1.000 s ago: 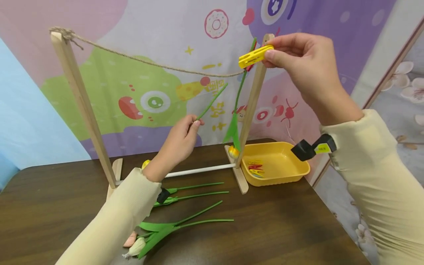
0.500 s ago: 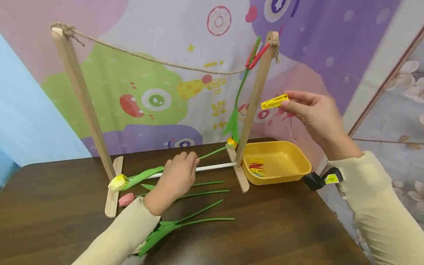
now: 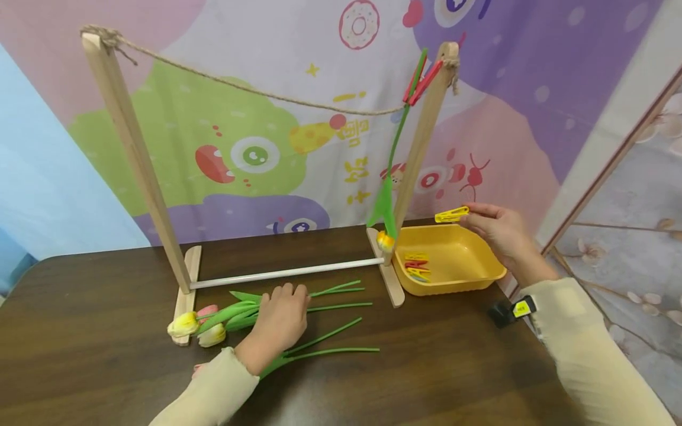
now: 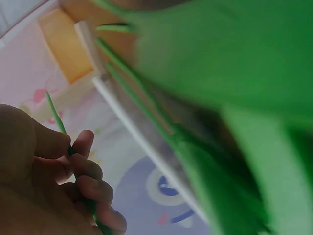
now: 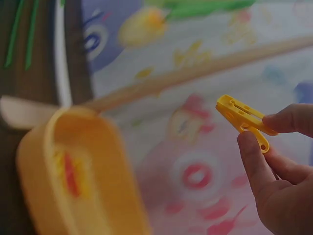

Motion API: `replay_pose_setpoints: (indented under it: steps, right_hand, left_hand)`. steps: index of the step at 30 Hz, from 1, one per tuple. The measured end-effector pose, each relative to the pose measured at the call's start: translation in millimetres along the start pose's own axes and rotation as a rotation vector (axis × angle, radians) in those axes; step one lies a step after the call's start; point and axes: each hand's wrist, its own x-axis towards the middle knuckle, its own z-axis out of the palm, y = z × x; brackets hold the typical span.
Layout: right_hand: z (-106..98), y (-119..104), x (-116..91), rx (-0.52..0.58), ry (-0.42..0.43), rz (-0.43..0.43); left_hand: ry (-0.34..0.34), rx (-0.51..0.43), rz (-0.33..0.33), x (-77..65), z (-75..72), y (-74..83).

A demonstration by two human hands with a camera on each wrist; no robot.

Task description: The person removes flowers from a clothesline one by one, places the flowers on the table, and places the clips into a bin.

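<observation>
My left hand is low over the table, its fingers curled round the green stem of an artificial tulip with a yellow head. That tulip lies over or just above other tulips, including a white one and a partly hidden pink one. Above the yellow basin, my right hand pinches a yellow clothespin by its handle end. A yellow-orange tulip hangs head down from the sagging rope, with a red clothespin at its stem.
Two wooden posts, left and right, hold the rope, and a white rod joins their feet. Several clothespins lie in the basin. More tulip stems lie toward the front. A cartoon-printed cloth hangs behind.
My left hand has come down from below the rope to the tulips on the table, still holding the yellow tulip. My right hand has lowered from beside the red clothespin, keeping the yellow clothespin.
</observation>
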Motion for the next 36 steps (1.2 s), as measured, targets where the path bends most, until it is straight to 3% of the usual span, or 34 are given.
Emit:
replay_pose_setpoints:
  steps: [5,10,15,19,26,36]
  right_hand:
    - [-18.1,36.5,8.7,-0.148,0.005,0.07]
    - [-29.6,67.5,16.7,-0.209,-0.025,0.113]
    - [-36.3,93.1,25.1,-0.399,-0.038,0.142]
    - [-41.9,110.7,31.1,-0.471,-0.039,0.144]
    - [-36.0,126.0,37.1,-0.618,0.022,0.225]
    - [-29.4,129.8,50.2,-0.699,0.033,0.282]
  left_hand:
    - [-0.07,-0.018,-0.056,-4.9,9.8,-6.9]
    - [-0.079,-0.02,-0.053,-7.8,16.4,-9.7]
    - [-0.071,0.011,-0.042,-9.2,17.4,-10.0]
    - [-0.149,0.003,-0.073,-7.3,19.6,-10.8]
    - [-0.3,-0.007,-0.105,-5.4,23.4,-9.4]
    - [-0.312,-0.003,-0.107,-5.8,26.2,-9.6]
